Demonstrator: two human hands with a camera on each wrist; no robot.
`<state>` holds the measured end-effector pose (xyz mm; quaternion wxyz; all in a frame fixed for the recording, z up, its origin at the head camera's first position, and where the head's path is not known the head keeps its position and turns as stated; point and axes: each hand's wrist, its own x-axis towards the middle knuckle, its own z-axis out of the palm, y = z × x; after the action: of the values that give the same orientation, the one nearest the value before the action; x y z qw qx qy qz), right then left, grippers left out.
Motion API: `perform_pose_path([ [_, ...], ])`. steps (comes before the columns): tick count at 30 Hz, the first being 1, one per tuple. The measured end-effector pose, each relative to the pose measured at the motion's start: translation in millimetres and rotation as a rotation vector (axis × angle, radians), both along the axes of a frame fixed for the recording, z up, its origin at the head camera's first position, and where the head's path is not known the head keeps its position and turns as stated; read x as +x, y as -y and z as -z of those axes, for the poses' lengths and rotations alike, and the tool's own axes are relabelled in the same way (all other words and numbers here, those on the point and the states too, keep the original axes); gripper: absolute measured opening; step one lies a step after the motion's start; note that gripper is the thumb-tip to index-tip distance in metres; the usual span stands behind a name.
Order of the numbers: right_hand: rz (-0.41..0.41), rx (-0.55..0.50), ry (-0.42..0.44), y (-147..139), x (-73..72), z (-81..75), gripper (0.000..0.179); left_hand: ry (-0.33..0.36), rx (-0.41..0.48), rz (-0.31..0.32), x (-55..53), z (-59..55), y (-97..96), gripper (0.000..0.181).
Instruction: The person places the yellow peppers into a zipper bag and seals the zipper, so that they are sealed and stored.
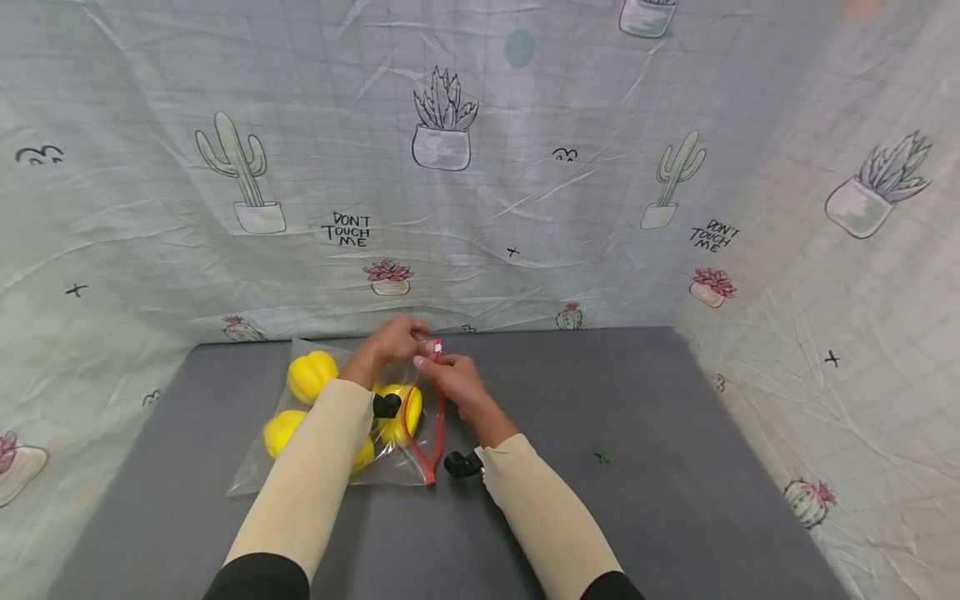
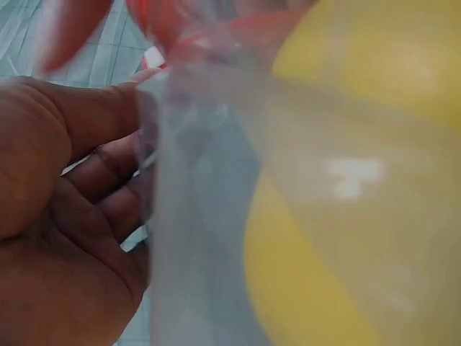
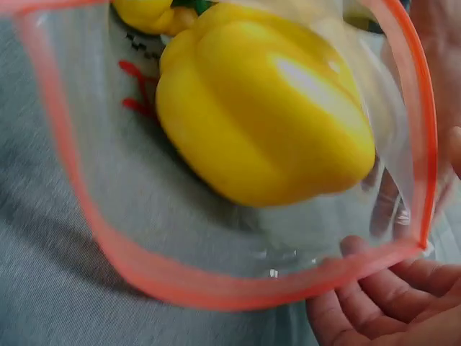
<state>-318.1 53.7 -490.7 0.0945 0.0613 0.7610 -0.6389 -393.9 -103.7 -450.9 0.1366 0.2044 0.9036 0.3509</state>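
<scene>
A clear plastic zip bag (image 1: 251,475) with a red zip strip (image 3: 194,292) lies on its side, its mouth facing right and standing partly open. Several yellow bell peppers (image 1: 311,377) are inside it. In the right wrist view, one pepper (image 3: 259,115) shows close behind the mouth. My left hand (image 1: 397,340) pinches the plastic at the far corner of the mouth, beside a small white zip end (image 1: 438,347). Just nearer to me, my right hand (image 1: 459,385) holds the red strip, its fingers (image 3: 389,303) at the edge in the right wrist view.
The bag lies on the left half of a grey table (image 1: 540,517). A small green scrap (image 1: 603,456) lies to the right. Behind the table's far edge hangs a cactus-print cloth (image 1: 525,208), which also covers both sides.
</scene>
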Motion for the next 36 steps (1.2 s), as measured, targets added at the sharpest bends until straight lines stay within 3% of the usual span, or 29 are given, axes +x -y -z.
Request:
perform_pose_path([
  [7, 0.047, 0.080, -0.048, 9.3, -8.4, 2.0, 0.011, 0.056, 0.151, -0.123, -0.6, 11.8, 7.1, 0.025],
  [15, 0.011, -0.004, 0.006, 3.3, -18.7, 6.6, 0.022, 0.171, 0.296, -0.218, 2.5, 17.7, 12.9, 0.028],
  [19, 0.028, -0.003, -0.023, 3.6, -26.4, 2.9, 0.025, 0.148, 0.296, -0.223, 2.8, 16.4, 10.7, 0.027],
  [24, 0.078, 0.072, -0.097, 7.4, -32.2, -0.1, 0.027, 0.098, 0.258, -0.209, 3.7, 17.7, 5.3, 0.025],
  [30, 0.124, 0.095, -0.085, 10.0, -30.3, -2.5, 0.025, 0.128, 0.323, -0.316, 3.4, 19.4, 2.4, 0.023],
  [36, 0.103, 0.029, -0.034, 4.9, -27.0, -1.8, 0.025, 0.191, 0.378, -0.341, 3.0, 23.8, 3.4, 0.027],
])
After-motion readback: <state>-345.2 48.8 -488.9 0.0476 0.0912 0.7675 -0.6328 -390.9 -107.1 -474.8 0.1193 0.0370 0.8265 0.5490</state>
